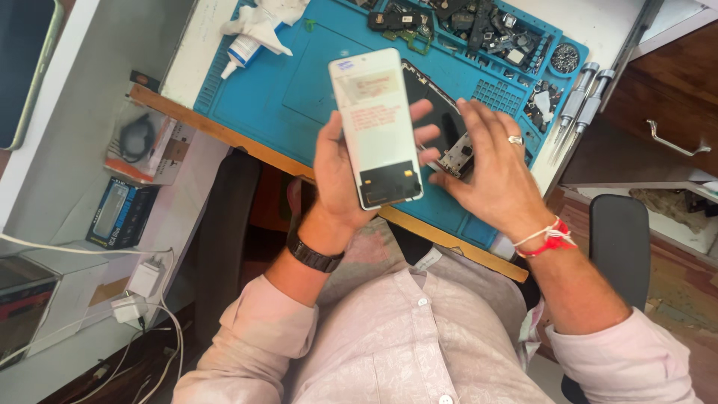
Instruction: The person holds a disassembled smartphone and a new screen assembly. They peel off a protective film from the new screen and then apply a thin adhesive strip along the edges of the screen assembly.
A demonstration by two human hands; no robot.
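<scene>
Two bare hands work over a blue silicone repair mat [299,82] on the white surface [191,52]. Left hand [340,176] has its grip closed round a white rectangular phone panel [375,127], held upright above the mat's front edge. Right hand [497,168], fingers spread and empty, rests on an opened dark phone body [441,123] lying flat on the mat. Risk: panel is clamped one-handed at its lower half, so it could slip and drop onto the loose small parts [479,30] or off the surface edge.
</scene>
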